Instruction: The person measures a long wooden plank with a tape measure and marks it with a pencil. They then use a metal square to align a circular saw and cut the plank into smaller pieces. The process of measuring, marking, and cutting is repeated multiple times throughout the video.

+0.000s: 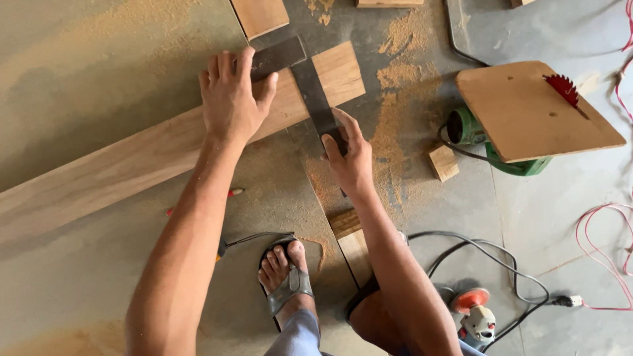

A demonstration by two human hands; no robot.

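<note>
My left hand (229, 99) presses flat on the long pale wooden plank (132, 165) and grey steel try square (300, 76) at upper centre, pinning both; my right hand (349, 155) pinches the square's blade end, keeping it aligned.

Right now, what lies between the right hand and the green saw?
In the head view, sawdust on bare floor lies between the right hand and the green saw.
</note>
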